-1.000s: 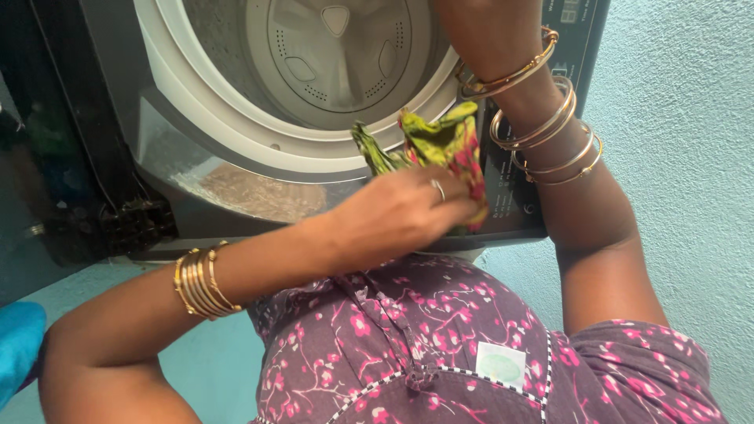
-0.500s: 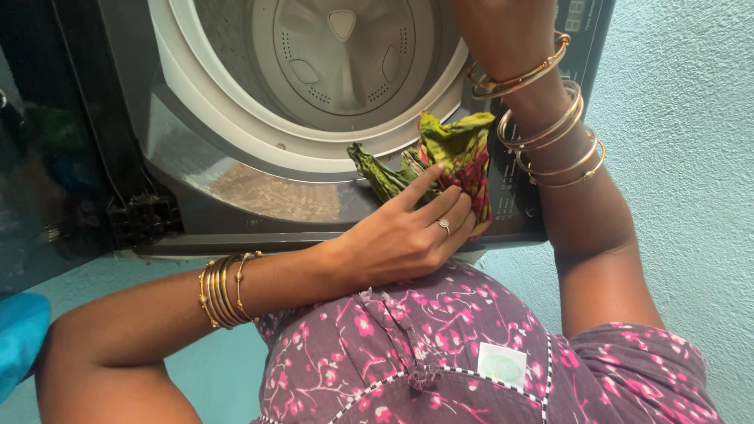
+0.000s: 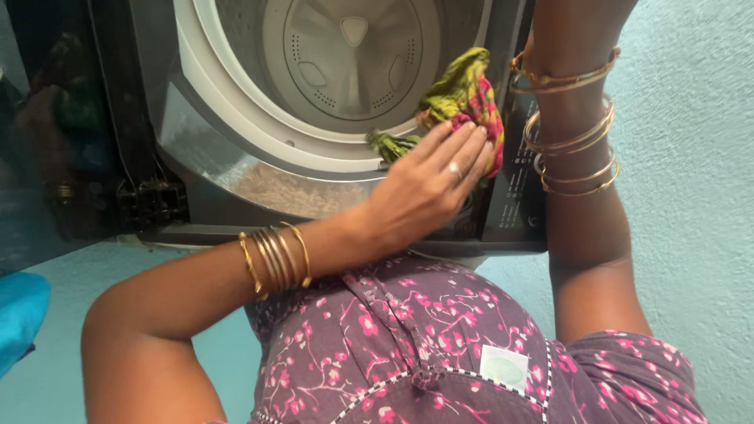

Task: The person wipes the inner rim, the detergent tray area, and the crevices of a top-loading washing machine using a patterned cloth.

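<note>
view: head camera looking down past a purple floral top (image 3: 408, 345) at an open top-load washing machine (image 3: 236, 165)
left hand (image 3: 428, 184): fingers straight and together, flat on the cloth, pressing it to the machine's top edge; no pinch, no curl; ring on one finger, gold bangles (image 3: 275, 259) on the wrist
right hand: out of frame at the top; only the forearm with bangles (image 3: 569, 126) shows beside the control panel (image 3: 522, 177); grip cannot be told
cloth (image 3: 463, 98): green with red-pink print, crumpled, lying on the white drum rim (image 3: 236, 129) at its right side, touching the panel edge; a twisted green tail sticks out left of the fingers
drum (image 3: 353, 55): grey tub, pulsator plate visible at the bottom, no laundry seen inside
change: half a second back the left fingers were bent around the lower edge of the cloth, index pointing up; now the palm has slid up over it and flattened. Cloth sits higher, further over the rim.
reading: looks like a wiping or pushing stroke along the rim, not a lift; the cloth is pinned, not gripped
other: teal wall right, teal floor left, blue object (image 3: 20, 314) at the left edge
</note>
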